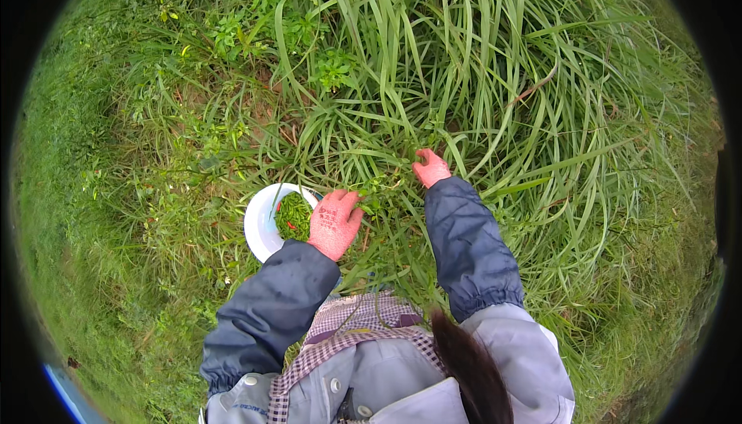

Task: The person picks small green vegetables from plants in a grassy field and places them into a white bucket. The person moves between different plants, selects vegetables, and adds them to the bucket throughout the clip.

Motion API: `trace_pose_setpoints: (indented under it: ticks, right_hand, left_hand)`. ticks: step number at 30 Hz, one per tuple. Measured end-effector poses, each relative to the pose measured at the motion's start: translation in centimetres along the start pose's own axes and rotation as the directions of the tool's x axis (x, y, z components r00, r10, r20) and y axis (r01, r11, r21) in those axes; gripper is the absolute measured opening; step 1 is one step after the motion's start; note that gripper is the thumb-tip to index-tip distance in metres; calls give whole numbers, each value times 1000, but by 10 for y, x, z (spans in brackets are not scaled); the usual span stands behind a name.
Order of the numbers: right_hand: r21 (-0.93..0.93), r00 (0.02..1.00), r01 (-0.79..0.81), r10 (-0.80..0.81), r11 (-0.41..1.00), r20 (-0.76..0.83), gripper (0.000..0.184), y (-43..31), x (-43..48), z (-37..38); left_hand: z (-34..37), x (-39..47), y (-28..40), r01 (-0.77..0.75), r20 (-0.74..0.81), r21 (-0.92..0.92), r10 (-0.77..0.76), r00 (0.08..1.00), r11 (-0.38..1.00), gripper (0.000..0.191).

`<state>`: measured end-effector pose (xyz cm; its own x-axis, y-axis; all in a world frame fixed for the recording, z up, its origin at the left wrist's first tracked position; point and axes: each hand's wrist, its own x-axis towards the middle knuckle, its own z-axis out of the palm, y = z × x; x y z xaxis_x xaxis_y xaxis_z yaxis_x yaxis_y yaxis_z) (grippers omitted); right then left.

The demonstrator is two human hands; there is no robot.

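Observation:
A white plastic bucket (264,224) holds many green chili peppers (294,215) with a few red ones among them. Over its right rim, my left hand (336,224) wears a pink rubber-coated glove; its fingertips are at the leaves of a low green plant (377,192). Whether they pinch a stem or a pepper cannot be told. Up and to the right, my right hand (430,167), gloved alike, reaches into the foliage with thumb and fingers bent; what lies between them is too small to make out. Dark blue sleeve covers reach up both forearms.
Long-bladed grass (493,64) grows thickly ahead and to the right. Leafy pepper plants (232,35) with small yellow and red pods stand among weeds at the upper left. A checked apron (365,314) hangs before me. A blue-white edge (69,395) shows at the lower left.

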<state>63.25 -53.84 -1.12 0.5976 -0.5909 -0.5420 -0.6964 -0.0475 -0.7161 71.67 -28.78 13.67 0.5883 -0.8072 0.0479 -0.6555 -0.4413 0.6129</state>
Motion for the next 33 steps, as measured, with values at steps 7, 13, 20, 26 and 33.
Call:
trace_pose_setpoints:
  ticks: [7, 13, 20, 26, 33]
  right_hand:
    - [124, 966, 3, 29, 992, -258, 13, 36, 8, 11]
    - [720, 933, -311, 342, 620, 108, 13, 81, 8, 0]
    - [829, 911, -281, 407, 484, 71, 26, 80, -1, 1]
    - [930, 919, -339, -262, -145, 294, 17, 29, -37, -16]
    - [928, 922, -336, -145, 159, 358, 13, -9, -74, -28]
  left_hand:
    - [-4, -7, 1, 7, -7, 15, -7, 1000, 1000, 22]
    - [-4, -13, 3, 30, 25, 5, -30, 999, 1000, 21]
    - [-6, -21, 4, 37, 17, -3, -37, 999, 999, 22]
    - [-4, -25, 2, 37, 0, 10, -36, 999, 999, 22]
    - [-7, -27, -1, 22, 18, -6, -22, 1000, 1000, 21]
